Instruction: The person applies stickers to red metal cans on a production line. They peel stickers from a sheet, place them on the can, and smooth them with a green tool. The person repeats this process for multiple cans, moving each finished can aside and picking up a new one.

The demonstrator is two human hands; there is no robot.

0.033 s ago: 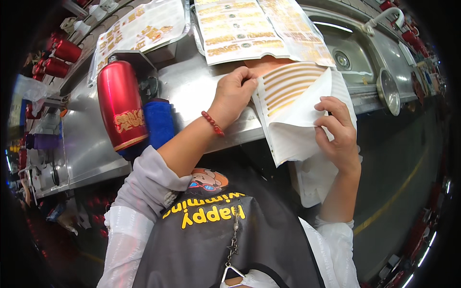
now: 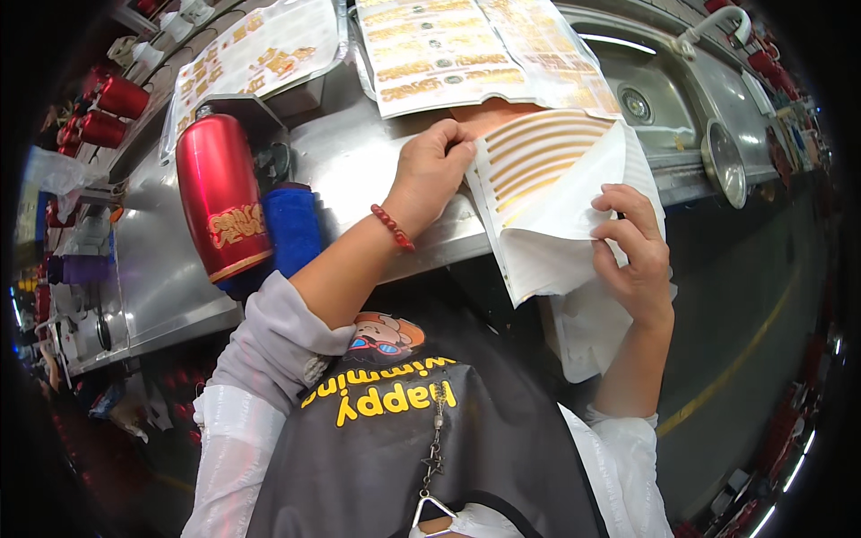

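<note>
A white sheet with curved gold stripes (image 2: 543, 148) lies at the counter's front edge, its lower part hanging over. My left hand (image 2: 429, 179) is closed in a pinch on its upper left edge. A plain white cover sheet (image 2: 587, 193) is folded back diagonally over the stripes. My right hand (image 2: 635, 255) grips this cover sheet at its right side, fingers curled. More layers show along the sheet's left edge. To the left, a glossy red bottle with a gold motif (image 2: 222, 184) leans beside a blue cloth-like piece (image 2: 294, 224).
Sheets of gold motifs (image 2: 439, 67) lie beyond my hands, and a tray (image 2: 343, 27) with more gold pieces stands at far left. A metal sink (image 2: 668, 143) with a faucet (image 2: 722, 22) and a round metal bowl (image 2: 725, 166) are at right. Red bottles (image 2: 121, 97) stand far left.
The whole view has shifted slightly, with the counter and sheets a little further left and up. Both hands keep their hold on the sheets.
</note>
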